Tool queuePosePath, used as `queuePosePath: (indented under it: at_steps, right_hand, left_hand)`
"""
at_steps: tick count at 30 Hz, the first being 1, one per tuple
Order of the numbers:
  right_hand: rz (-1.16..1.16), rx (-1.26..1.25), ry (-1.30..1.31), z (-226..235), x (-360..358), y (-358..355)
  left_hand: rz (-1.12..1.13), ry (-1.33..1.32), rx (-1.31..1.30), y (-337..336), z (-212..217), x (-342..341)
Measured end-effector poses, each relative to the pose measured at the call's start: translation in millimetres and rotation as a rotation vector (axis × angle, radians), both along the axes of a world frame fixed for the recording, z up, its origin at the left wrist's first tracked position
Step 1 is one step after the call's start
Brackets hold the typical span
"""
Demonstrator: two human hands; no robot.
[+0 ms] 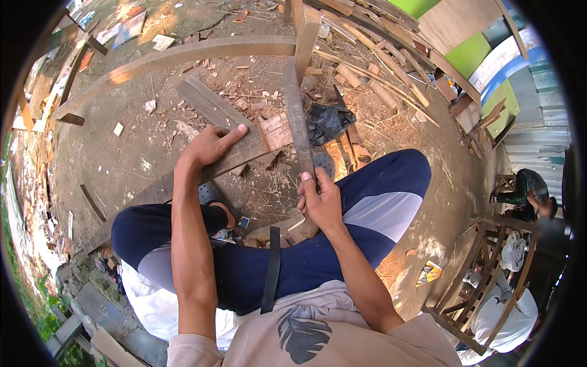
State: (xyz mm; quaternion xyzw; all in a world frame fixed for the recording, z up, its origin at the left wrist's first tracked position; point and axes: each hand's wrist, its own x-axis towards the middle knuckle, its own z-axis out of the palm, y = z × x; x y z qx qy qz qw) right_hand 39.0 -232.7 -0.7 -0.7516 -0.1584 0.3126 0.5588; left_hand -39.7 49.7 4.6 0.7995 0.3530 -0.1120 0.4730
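Note:
My right hand (320, 202) is closed around the handle of a machete (295, 113). The long, dull blade points away from me, its edge beside the end of a wooden plank (235, 151). The plank slants from the lower left, across my left leg's side, toward the middle. Its far end is pale and reddish, with a rough, chipped face. My left hand (211, 145) grips the plank from above, thumb stretched along it and the fingers partly hidden. Just past the blade lies a crumpled black plastic bag (329, 122).
Wood chips and scraps litter the ground. A wooden frame (202, 52) stands ahead. Long sticks (391, 61) and boards are heaped at the far right. A wooden rack (471, 287) with white bags stands at the right, near another person (532, 192). My legs are bent around the work.

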Motion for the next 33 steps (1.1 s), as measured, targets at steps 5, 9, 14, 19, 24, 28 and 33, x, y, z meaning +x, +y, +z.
queuePosePath:
  at_steps: [5, 9, 14, 19, 24, 28, 33]
  right_hand:
    - [-0.028, 0.001, -0.044, 8, -3, 5]
    - [-0.110, 0.038, -0.042, 3, -10, 15]
    - [0.004, -0.053, -0.005, 6, -16, 17]
    - [-0.037, -0.089, -0.084, -4, -6, 11]
    - [-0.124, -0.025, 0.036, 5, -12, 10]
    - [-0.205, 0.094, 0.098, -2, -14, 9]
    - [-0.018, -0.087, 0.106, 4, -20, 13]
  left_hand:
    - [-0.030, 0.015, -0.019, -3, 3, -2]
    - [-0.041, 0.013, -0.045, -6, 0, -1]
    - [-0.022, -0.010, -0.032, -8, -11, -5]
    - [-0.054, 0.026, -0.060, -9, 0, -1]
    - [-0.037, -0.011, -0.049, -7, -14, -6]
    - [-0.040, 0.030, -0.059, -8, -9, -3]
    - [-0.042, -0.004, -0.019, -4, -14, -7]
